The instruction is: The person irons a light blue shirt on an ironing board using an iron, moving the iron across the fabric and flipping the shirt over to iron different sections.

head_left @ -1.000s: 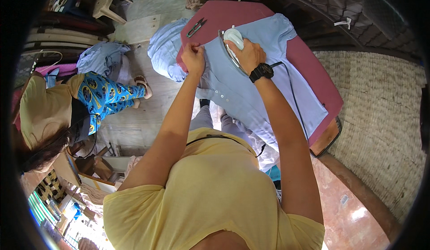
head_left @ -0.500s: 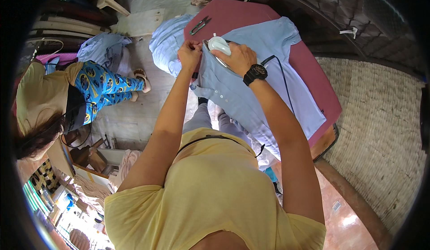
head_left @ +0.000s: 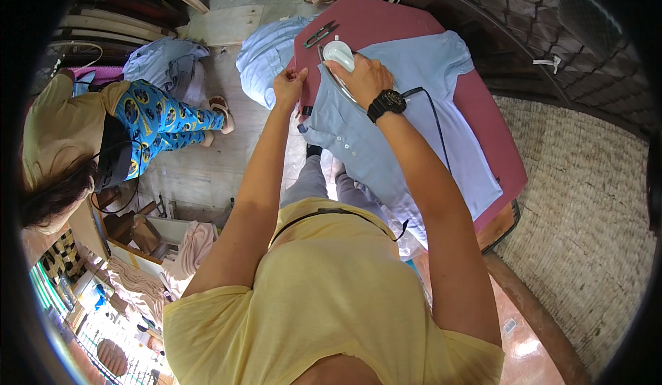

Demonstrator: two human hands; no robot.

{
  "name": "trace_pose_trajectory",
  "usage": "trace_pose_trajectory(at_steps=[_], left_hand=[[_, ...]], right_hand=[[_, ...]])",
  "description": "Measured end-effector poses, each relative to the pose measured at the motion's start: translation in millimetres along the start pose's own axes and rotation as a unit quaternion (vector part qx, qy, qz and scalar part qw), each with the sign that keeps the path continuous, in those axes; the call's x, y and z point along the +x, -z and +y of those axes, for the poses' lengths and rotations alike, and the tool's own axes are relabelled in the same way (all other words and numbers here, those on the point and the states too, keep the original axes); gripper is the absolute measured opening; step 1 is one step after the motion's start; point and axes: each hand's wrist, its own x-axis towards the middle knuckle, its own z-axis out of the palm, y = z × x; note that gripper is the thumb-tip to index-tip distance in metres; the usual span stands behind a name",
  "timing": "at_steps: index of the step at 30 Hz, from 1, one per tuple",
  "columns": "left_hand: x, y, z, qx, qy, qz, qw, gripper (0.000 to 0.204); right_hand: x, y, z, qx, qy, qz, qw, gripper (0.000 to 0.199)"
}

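Right hand, with a black watch on the wrist, wrapped around the handle of a white iron, fingers curled tight over it. Iron resting flat on a light blue shirt near its collar end. Shirt spread across a dark red ironing board, one side hanging off the near edge. Left hand just beside the iron, fingers pinched narrow on the shirt's edge. Black cord trailing from the iron over the shirt. Small dark clippers lying on the bare board, near the iron's tip. More pale blue cloth heaped beside the board. Another person seated on the floor, well apart, in blue patterned trousers.
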Motion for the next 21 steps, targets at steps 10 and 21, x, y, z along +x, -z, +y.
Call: trace_pose_trajectory(at_steps=[10, 21], left_hand=[[6.8, 4.3, 3.0, 0.078, -0.004, -0.015, 0.997, 0.036], [33.6, -102.3, 113.5, 0.233, -0.354, -0.217, 0.879, 0.017]], right_hand=[[-11.0, 1.7, -0.1, 0.046, 0.005, -0.006, 0.999, 0.064], [-110.2, 41.9, 83.0, -0.024, -0.065, 0.002, 0.998, 0.059]])
